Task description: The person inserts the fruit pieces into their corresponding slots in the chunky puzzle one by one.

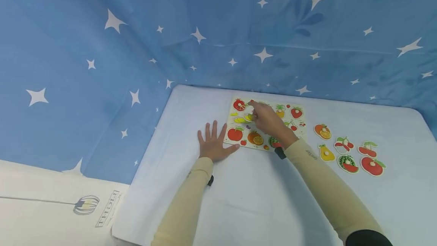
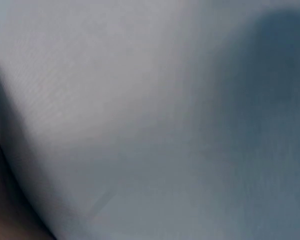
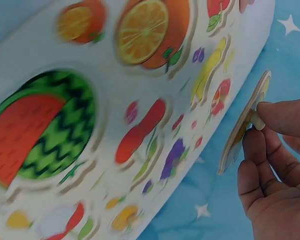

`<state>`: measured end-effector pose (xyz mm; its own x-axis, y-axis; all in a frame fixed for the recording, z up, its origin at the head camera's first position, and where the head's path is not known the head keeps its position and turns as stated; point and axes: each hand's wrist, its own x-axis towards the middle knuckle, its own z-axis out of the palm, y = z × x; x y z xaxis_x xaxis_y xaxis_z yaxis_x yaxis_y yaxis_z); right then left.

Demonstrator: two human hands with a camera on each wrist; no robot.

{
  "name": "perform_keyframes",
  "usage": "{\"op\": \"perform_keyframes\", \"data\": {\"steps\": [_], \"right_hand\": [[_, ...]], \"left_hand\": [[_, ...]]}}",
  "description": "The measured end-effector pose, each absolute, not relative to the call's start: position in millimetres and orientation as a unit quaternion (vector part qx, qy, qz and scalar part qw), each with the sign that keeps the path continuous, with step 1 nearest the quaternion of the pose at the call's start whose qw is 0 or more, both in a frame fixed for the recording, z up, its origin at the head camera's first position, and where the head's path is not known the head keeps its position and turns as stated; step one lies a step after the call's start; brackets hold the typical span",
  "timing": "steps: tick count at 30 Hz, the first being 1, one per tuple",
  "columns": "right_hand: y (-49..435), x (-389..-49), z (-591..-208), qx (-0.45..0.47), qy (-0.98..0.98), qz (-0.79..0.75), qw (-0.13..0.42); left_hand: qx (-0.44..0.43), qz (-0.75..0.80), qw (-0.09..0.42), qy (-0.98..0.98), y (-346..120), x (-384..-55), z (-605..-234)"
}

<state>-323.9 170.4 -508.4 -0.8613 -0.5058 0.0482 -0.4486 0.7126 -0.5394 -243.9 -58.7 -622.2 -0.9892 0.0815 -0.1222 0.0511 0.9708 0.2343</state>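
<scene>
My right hand (image 1: 268, 121) is over a fruit puzzle board (image 1: 231, 124), fingers pointing toward its upper left part. In the right wrist view, thumb and fingers pinch the small knob of a thin wooden puzzle piece (image 3: 236, 134). That piece shows nearly edge-on, with a little yellow and green on its face. My left hand (image 1: 213, 147) rests palm down on the white table, fingers spread, right by the board's lower left corner. Pictures of a watermelon (image 3: 42, 127) and an orange (image 3: 152, 32) show close up on the board.
Right of the board lie several loose knobbed pieces, among them an orange (image 1: 321, 129), a pear (image 1: 326, 155), a watermelon (image 1: 346, 160) and an apple (image 1: 370, 169). Blue star-printed cloth (image 1: 218, 63) hangs behind the table (image 1: 246, 200). The left wrist view shows mostly blurred white surface.
</scene>
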Motion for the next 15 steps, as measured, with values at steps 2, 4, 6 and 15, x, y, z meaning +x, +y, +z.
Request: {"op": "perform_keyframes", "data": {"steps": [2,4,6,15], "right_hand": [[163,-329,-511,-0.271,0.92,-0.279,0.055],[156,-333,-514,-0.275,0.917,-0.28,0.063],[151,-336,-518,-0.273,0.917,-0.281,0.074],[133,-342,-530,-0.247,0.932,-0.249,0.092]], "left_hand": [[0.029,0.113,0.07,0.991,-58,-244,-622],[0.026,0.113,0.068,0.991,-58,-243,-623],[0.026,0.115,0.065,0.991,-58,-243,-623],[0.031,0.117,0.058,0.991,-58,-244,-623]]}}
